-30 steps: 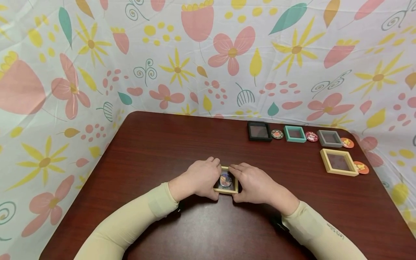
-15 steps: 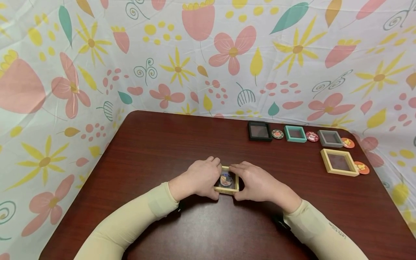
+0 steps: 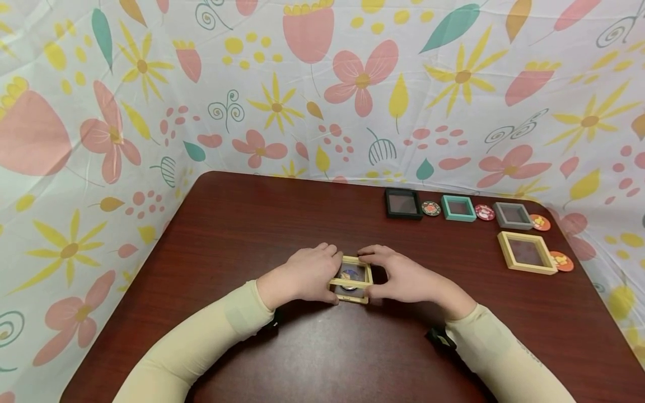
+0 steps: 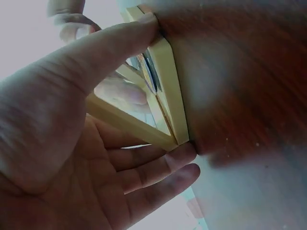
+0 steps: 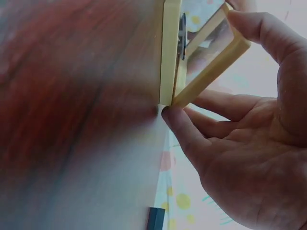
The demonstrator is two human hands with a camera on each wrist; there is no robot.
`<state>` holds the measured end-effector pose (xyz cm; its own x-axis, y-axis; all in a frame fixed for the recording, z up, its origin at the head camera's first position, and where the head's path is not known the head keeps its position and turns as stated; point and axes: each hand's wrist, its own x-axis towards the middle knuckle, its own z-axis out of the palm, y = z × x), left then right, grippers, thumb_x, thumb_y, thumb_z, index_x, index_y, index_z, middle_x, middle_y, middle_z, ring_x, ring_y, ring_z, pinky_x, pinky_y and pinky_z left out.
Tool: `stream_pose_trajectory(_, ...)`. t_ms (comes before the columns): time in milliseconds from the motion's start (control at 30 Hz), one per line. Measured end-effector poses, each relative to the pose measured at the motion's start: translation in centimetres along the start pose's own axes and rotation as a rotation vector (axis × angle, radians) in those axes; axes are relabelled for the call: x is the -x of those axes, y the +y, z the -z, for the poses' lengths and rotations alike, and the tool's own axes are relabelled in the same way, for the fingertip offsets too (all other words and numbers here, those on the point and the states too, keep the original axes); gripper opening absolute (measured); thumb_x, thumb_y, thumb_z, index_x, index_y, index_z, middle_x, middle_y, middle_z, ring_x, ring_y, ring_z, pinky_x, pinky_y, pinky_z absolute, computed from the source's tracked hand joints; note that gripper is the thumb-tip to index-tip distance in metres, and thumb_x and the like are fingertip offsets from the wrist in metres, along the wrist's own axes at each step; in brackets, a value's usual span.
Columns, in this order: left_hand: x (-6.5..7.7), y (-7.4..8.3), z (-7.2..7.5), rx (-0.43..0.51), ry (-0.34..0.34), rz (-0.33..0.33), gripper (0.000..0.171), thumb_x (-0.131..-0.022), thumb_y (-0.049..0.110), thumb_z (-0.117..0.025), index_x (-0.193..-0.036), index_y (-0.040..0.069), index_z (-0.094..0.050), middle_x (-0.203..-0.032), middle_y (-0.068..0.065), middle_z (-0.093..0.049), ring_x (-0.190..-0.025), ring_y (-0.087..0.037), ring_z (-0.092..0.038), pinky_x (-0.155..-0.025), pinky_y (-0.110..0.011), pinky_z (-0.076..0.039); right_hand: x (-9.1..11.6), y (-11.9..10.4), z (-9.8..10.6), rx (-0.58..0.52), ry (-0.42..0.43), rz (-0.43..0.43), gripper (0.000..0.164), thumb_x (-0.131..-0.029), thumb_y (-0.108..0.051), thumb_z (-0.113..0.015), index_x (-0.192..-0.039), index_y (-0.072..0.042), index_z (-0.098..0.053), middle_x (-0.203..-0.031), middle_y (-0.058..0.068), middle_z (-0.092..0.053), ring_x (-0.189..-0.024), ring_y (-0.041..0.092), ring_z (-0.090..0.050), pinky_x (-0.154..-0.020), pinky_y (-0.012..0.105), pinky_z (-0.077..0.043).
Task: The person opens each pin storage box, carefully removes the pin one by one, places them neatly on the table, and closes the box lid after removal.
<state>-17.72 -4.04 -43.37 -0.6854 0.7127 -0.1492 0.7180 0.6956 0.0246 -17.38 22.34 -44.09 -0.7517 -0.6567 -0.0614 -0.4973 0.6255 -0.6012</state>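
Note:
A small cream-yellow display frame (image 3: pixel 355 300) with clear film windows sits on the table between both hands. It stands partly unfolded: its upper half (image 5: pixel 211 72) tilts up from the far edge, while the lower half (image 4: pixel 173 91) stays flat. A round badge (image 5: pixel 182 36) with a blue and orange picture lies between the halves, seen through the film from above. My left hand (image 3: pixel 312 274) grips the left side, thumb at the lower half's front and fingers at the back. My right hand (image 3: pixel 405 275) holds the raised half, thumb at its front corner and a fingertip by the back edge.
Along the back right stand a black frame (image 3: pixel 386 207), a teal frame (image 3: pixel 458 218), a grey frame (image 3: pixel 514 225) and a larger cream frame (image 3: pixel 529 267). Round discs, one green (image 3: pixel 430 209), one red (image 3: pixel 485 212) and two orange (image 3: pixel 563 261), lie beside them. A floral cloth (image 3: pixel 302 140) hangs behind.
The display frame's upper half has risen at its front edge, parting from the lower half. My right thumb has come up with it; my left hand has barely shifted.

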Motion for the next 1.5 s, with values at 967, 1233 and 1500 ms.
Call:
stream_pose_trajectory(967, 0.3, -0.6, 0.9, 0.110, 0.039, 0.012, 0.146, -0.074, 0.059, -0.103, -0.177, 0.008, -0.013, -0.144, -0.015, -0.066, -0.123, -0.028, -0.072, -0.084, -0.041, -0.063, 0.0, 2.5, 1.5, -0.242, 0.029, -0.158, 0.058, -0.109, -0.049, -0.070, -0.152, -0.011, -0.068, -0.131, 0.002, -0.077, -0.114, 0.017, -0.073, -0.091, 0.036, -0.057)
stream_pose_trajectory(1233, 0.5, -0.7, 0.8, 0.137, 0.041, 0.009, 0.151, -0.075, 0.057, -0.103, -0.179, 0.017, 0.000, -0.147, -0.014, -0.061, -0.127, -0.027, -0.069, -0.084, -0.039, -0.063, -0.2, 2.5, 1.8, -0.292, 0.062, -0.248, 0.053, -0.115, -0.051, -0.059, -0.142, -0.007, -0.074, -0.115, 0.004, -0.079, -0.103, 0.021, -0.075, -0.094, 0.042, -0.057)
stream_pose_trajectory(1500, 0.2, -1.0, 0.6, 0.146, 0.062, -0.016, 0.161, -0.072, 0.060, -0.104, -0.180, 0.020, 0.008, -0.147, -0.016, -0.057, -0.126, -0.026, -0.067, -0.082, -0.037, -0.063, -0.4, 2.5, 1.6, -0.351, 0.095, -0.283, 0.057, -0.115, -0.049, -0.059, -0.141, 0.000, -0.072, -0.108, 0.009, -0.079, -0.094, 0.023, -0.077, -0.090, 0.044, -0.061)
